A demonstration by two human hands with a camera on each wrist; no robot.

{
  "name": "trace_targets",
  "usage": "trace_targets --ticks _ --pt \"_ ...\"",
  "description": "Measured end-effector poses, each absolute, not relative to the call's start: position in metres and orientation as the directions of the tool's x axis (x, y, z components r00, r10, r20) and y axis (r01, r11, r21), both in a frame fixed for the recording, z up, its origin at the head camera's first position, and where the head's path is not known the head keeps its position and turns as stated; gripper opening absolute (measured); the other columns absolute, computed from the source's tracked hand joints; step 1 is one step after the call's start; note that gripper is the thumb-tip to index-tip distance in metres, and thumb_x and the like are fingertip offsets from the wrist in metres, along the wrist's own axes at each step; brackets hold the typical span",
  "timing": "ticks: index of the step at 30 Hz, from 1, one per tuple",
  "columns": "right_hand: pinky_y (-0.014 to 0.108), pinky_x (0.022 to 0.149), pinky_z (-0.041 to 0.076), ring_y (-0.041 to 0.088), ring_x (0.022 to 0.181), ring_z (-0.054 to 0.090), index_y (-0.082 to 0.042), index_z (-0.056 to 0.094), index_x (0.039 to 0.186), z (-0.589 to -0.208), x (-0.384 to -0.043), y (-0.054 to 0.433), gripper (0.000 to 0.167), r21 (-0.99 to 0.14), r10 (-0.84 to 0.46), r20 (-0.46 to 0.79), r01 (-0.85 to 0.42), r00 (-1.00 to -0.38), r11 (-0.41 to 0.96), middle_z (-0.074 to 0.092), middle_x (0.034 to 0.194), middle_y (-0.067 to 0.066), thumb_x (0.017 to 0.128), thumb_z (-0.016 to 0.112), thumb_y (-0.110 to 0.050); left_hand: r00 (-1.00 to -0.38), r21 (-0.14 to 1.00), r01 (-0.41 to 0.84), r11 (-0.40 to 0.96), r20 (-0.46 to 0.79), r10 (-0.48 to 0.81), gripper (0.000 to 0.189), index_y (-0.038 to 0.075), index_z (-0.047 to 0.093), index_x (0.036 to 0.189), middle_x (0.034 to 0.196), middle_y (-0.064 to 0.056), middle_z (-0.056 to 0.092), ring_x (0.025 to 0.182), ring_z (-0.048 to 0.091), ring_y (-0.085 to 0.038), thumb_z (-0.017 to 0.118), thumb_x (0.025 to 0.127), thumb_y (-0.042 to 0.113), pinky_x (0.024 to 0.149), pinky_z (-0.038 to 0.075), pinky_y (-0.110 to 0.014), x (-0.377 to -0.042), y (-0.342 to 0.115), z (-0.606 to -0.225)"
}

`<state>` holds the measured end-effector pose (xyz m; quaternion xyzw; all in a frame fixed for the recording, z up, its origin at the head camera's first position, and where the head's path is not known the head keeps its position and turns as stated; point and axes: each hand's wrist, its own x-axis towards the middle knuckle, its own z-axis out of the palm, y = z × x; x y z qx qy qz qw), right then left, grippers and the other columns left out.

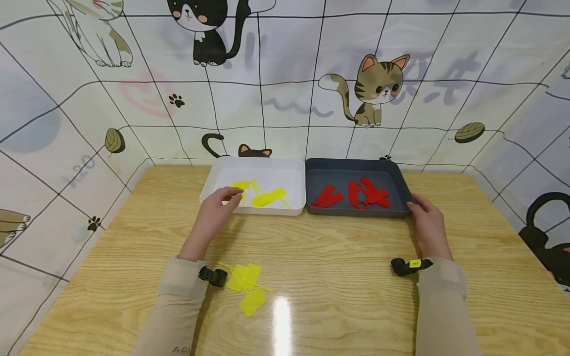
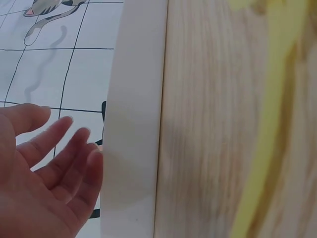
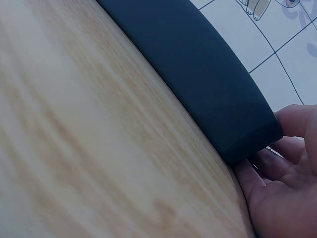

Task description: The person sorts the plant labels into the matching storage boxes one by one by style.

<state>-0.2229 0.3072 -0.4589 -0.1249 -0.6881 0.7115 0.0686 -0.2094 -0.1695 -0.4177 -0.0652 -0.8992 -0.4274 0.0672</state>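
Note:
My left hand hovers at the front left of a white tray, its fingers loosely bent with nothing between them. Inside that tray lie several yellow flat plastic tags with thin tails. In the left wrist view the left hand's fingers spread beside the tray's white wall. At the front right corner of the dark grey tray, my right hand grips the edge. The right wrist view shows its fingers at the corner of the tray wall. Several red flat tags lie in this tray.
Several more yellow tags lie on the wooden table near my left forearm. Both trays stand side by side at the table's back edge. Behind them hangs a white cloth with grid lines and cartoon cats.

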Motion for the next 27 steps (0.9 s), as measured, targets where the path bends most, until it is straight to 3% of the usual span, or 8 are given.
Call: trace_targets --ticks 9,15,27 --pt "0.018 0.099 0.026 0.013 0.128 0.028 -0.008 0.034 0.138 -0.4583 -0.2234 0.3069 0.051 -0.996 0.274 -0.082 0.072 -0.958 -0.047 0.024 0.144 0.008 0.092 0.049 -0.023 -0.984 0.815 0.176 0.551 0.154 0.087 0.029 0.017 0.063 0.102 0.091 -0.004 0.063 0.081 0.057 -0.016 0.051 0.089 0.041 0.07 0.047 -0.032 -0.211 -0.1685 -0.4166" --pt "0.017 0.099 0.027 0.013 0.127 0.028 -0.009 0.034 0.138 -0.459 -0.2236 0.3074 0.051 -0.996 0.278 -0.087 0.077 -0.957 -0.045 0.024 0.144 0.007 0.091 0.05 -0.024 -0.988 0.844 0.148 0.515 0.099 0.122 0.03 0.017 0.061 0.101 0.087 -0.004 0.062 0.081 0.058 -0.027 0.051 0.088 0.041 0.069 0.048 -0.033 -0.212 -0.1674 -0.4185" --pt "0.018 0.099 0.028 0.014 0.127 0.03 -0.007 0.035 0.137 -0.461 -0.2255 0.3075 0.051 -0.997 0.285 -0.071 0.064 -0.956 -0.034 0.026 0.143 0.009 0.092 0.049 -0.024 -0.987 0.825 0.141 0.547 0.073 0.144 0.026 0.018 0.061 0.104 0.087 -0.002 0.062 0.08 0.059 -0.026 0.052 0.089 0.038 0.069 0.047 -0.033 -0.2116 -0.1668 -0.4198"
